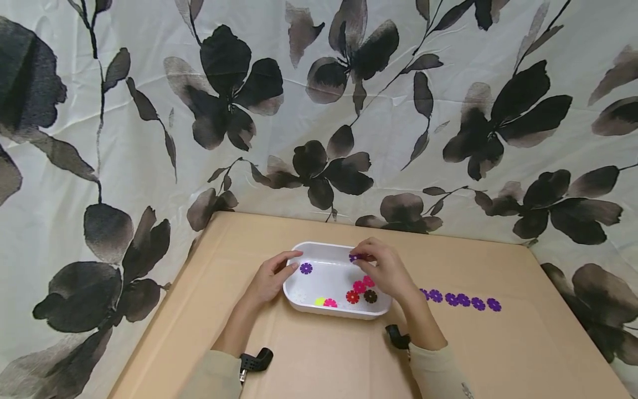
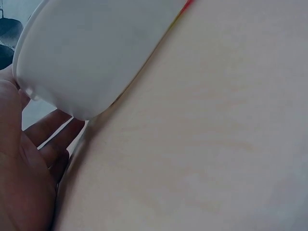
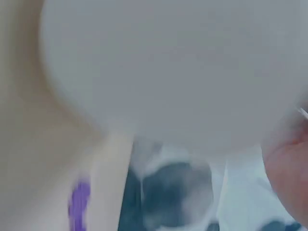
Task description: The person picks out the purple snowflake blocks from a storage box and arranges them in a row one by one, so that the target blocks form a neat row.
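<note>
A white tray [image 1: 324, 280] with rounded corners stands in front of me, its underside and side wall filling much of both wrist views. My left hand [image 1: 266, 281] holds it by the left end, thumb at the rim and fingers around the outside. Over the tray's right end, my right hand [image 1: 387, 270] pinches a purple flower-shaped disc [image 1: 353, 257] between thumb and fingers. Inside lie another purple flower disc [image 1: 306, 268], pink ones [image 1: 359, 286], a red one [image 1: 352, 297], a brown one [image 1: 370, 296] and a partly hidden yellow one [image 1: 319, 302].
Right of the tray, several purple flower discs [image 1: 463, 300] form a row on the tan tabletop [image 1: 518, 354]; my right forearm covers its left end. Behind the table's far edge hangs a white cloth [image 1: 408, 127] with dark flowers. Each wrist carries a black camera mount [image 1: 257, 360].
</note>
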`<state>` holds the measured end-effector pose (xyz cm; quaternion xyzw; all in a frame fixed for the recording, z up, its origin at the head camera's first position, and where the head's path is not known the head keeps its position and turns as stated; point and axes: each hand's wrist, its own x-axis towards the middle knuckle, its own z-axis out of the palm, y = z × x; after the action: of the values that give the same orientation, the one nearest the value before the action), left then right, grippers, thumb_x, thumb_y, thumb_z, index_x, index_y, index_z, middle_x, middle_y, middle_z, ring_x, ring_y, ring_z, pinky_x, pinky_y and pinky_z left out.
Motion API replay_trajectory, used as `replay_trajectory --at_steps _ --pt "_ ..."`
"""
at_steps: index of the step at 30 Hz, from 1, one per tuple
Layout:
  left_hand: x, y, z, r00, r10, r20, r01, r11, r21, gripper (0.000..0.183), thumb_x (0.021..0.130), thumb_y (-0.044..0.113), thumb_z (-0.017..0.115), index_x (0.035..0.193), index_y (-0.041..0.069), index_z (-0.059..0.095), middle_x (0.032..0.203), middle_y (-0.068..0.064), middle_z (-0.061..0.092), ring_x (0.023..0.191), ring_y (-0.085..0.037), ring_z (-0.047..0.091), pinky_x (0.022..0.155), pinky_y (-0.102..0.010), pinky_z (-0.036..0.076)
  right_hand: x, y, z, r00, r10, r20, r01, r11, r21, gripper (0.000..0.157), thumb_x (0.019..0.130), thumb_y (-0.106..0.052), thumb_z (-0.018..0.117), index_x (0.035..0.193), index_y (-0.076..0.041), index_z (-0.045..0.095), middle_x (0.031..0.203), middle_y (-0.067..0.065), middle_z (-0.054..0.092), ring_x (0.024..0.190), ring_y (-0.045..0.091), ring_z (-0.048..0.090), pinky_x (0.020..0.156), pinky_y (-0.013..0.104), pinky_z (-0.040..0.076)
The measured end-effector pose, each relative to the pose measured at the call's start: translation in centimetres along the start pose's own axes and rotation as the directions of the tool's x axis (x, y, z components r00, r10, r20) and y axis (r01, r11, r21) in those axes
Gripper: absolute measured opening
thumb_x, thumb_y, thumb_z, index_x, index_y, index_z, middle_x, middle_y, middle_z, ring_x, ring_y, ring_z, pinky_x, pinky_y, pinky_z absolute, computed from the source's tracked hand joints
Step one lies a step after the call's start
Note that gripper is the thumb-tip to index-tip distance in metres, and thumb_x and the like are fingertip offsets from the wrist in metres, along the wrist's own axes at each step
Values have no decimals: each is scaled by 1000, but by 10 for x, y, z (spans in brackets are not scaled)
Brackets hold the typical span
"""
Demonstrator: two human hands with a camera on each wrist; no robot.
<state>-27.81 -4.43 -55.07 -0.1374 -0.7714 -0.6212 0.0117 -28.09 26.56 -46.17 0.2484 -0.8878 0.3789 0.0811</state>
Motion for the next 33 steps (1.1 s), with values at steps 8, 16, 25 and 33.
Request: replay_trajectory --at_steps 8,16,25,33 --pt "0 0 1 1000 -8 0 8 1000 -4 33 105 23 64 136 14 68 150 -6 61 151 -28 43 128 -46 29 -49 57 -70 947 61 -314 -93 992 -86 21 93 3 74 112 -4 77 109 8 71 92 7 67 80 2 51" --pt "0 0 2 1000 -7 -3 7 1000 -1 34 105 25 64 136 15 68 151 -6 60 152 -28 42 128 -46 29 -107 107 -141 849 333 -411 -436 880 -189 23 101 -10 68 123 -4 73 123 18 65 93 -1 60 68 -3 43" --pt "0 2 2 1000 -10 -12 10 1000 5 33 104 25 64 136 16 69 151 -7 60 150 -28 44 128 -46 30 -143 147 -176 731 584 -353 -661 734 -154 34 107 -15 59 134 4 63 139 32 54 113 47 56 57 6 41" --pt "0 2 2 1000 -16 -12 16 1000 5 33 104 25 65 136 17 69 150 -5 61 149 -26 46 127 -45 31 -155 177 -182 721 632 -284 -690 693 -210 32 103 -10 62 128 9 64 131 38 59 107 52 61 64 23 58"
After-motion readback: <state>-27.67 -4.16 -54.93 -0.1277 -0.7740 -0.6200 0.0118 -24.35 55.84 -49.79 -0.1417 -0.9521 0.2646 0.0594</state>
